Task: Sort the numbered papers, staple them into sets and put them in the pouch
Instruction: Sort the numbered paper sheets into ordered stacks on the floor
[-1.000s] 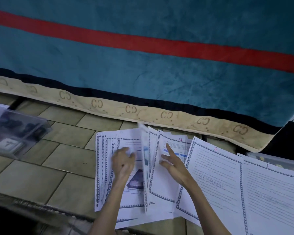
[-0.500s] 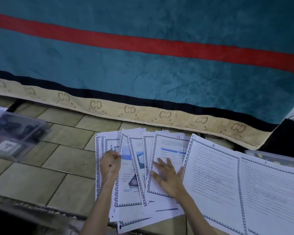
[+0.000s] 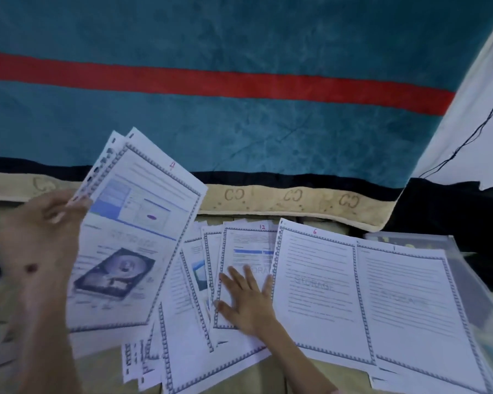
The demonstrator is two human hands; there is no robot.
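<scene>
Several numbered papers point(image 3: 313, 294) fan across the floor from 6 to 3 o'clock; sorting step. Left hand point(image 3: 44, 223) at 9 o'clock pinches lifted sheets point(image 3: 137, 234), blurred. Right hand point(image 3: 246, 298) presses flat, fingers spread. Next: place sheet by number. Pouch not identifiable, stapler unseen.

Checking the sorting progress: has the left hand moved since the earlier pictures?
Yes. The left hand has lifted a few bordered white printed sheets off the spread, up toward the beige band of the teal blanket; before, it lay on the pages below.
</scene>
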